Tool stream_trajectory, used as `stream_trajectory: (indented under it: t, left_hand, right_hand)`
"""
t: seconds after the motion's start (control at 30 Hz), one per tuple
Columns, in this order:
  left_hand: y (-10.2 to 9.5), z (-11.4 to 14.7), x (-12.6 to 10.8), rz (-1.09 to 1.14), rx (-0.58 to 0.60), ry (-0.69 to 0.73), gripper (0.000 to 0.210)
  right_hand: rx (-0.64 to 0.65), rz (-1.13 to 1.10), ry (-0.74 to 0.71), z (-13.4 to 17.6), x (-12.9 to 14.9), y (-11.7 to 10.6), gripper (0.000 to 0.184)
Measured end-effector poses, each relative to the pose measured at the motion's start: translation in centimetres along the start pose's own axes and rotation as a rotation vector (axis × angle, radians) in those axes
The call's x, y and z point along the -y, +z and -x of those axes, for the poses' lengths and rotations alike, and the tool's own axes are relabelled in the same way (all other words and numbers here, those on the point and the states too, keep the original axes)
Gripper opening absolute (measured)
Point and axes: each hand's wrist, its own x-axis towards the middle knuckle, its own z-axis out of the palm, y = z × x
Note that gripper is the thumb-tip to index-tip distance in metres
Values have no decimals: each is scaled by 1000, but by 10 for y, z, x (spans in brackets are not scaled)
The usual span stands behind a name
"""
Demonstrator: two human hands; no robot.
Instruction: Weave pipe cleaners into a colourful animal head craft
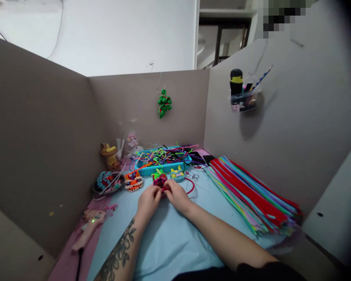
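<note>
Close together over the light blue cloth, my left hand point(148, 201) and my right hand point(178, 196) pinch a dark red pipe-cleaner piece point(159, 179). The fingers of both hands are closed around its near edge, and the exact grip is partly hidden. A loose red pipe-cleaner end point(191, 188) curves out to the right of my right hand. Just behind the piece sits a bright green pipe-cleaner shape point(158, 173). To its right is a blue and yellow pipe-cleaner figure point(178, 174), and to its left an orange and cream one point(133, 182).
A turquoise tray point(152, 170) heaped with pipe cleaners stands behind. Bundled pipe cleaners point(248, 191) lie at right, scissors point(194, 176) nearby. At left are a dark bowl point(97, 190), a jar point(109, 156) and a pink glue gun point(90, 230). Grey panels point(146, 97) enclose the table.
</note>
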Motion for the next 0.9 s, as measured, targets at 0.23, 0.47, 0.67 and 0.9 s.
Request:
stream_trajectory:
  t: [0.23,0.47,0.67,0.9]
  left_hand:
    - [2,0,-2,102,-14,18,22]
    - [5,-2,3,134,14,8,20]
    - [5,-2,4,130,-18,17,20]
    - [5,-1,2,41,-7,6,20]
  right_hand:
    - [-12,-24,19,3,-2,1,16]
    - [-59,-21,-8,3,-3,3,15]
    - [-43,-22,-70,4,-2,4,12]
    - [0,37,-115,2,-1,1,17]
